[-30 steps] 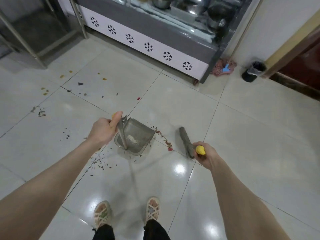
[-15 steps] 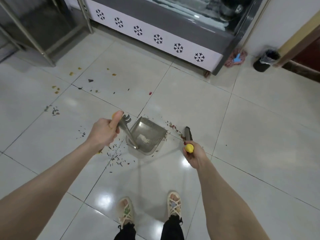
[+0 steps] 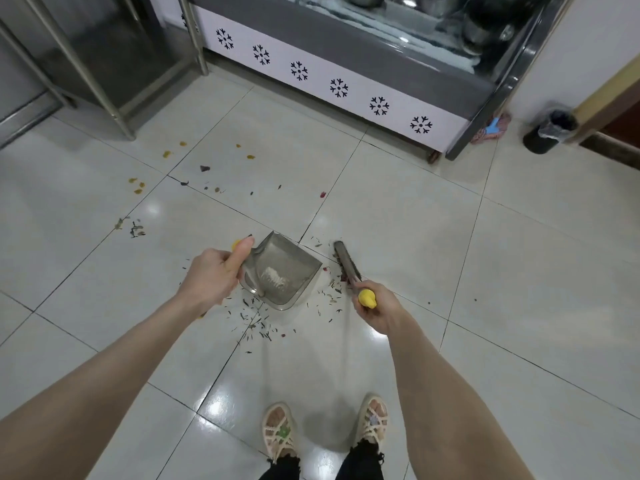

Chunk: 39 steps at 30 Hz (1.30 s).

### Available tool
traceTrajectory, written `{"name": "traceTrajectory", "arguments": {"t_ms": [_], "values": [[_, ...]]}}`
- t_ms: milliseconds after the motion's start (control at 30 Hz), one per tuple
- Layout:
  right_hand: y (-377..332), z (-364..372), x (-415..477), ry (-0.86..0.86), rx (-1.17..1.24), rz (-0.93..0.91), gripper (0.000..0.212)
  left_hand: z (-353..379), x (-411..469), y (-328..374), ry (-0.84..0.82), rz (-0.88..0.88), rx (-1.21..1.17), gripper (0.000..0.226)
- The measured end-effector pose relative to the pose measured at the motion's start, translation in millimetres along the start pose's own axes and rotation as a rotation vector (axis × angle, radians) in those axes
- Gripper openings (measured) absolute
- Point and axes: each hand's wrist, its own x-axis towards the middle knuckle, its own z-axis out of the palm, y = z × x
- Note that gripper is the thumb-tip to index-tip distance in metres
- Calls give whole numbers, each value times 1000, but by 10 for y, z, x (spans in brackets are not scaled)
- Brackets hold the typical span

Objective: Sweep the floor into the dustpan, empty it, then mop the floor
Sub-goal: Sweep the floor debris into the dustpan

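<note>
My left hand (image 3: 213, 277) grips the yellow-tipped handle of a grey dustpan (image 3: 289, 266) that stands on the white tiled floor (image 3: 415, 237), with a pale scrap inside the pan. My right hand (image 3: 375, 308) grips the yellow-tipped handle of a broom, whose dark brush head (image 3: 346, 261) touches the floor just right of the pan's mouth. Small dark and red bits of litter (image 3: 258, 323) lie around and in front of the pan. More yellow and dark scraps (image 3: 166, 174) are scattered farther left. A mop head (image 3: 490, 128) lies by the counter's right end.
A display counter (image 3: 346, 81) with snowflake marks runs along the back. Steel table legs (image 3: 100, 88) stand at the back left. A small black bin (image 3: 550, 131) sits at the right by a wooden door frame. My sandalled feet (image 3: 325, 431) are below the pan.
The brush head has swept back toward the pan's right side, and the dustpan has turned a little. The view has shifted to show more floor on the left.
</note>
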Motion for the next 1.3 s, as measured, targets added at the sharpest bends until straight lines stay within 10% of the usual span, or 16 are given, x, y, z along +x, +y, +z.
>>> {"name": "traceTrajectory", "arguments": {"t_ms": [333,533,1300], "values": [[-182,171,-226,-68,-316,35,47,-252,80,35,5,11,-33,67],[-374,207,-281,-65,-247,-49,8,-314,81,64,45,-7,-69,65],[-922,573,524,-2,-357,-116,22,-400,557,159,88,-49,-53,65]]}}
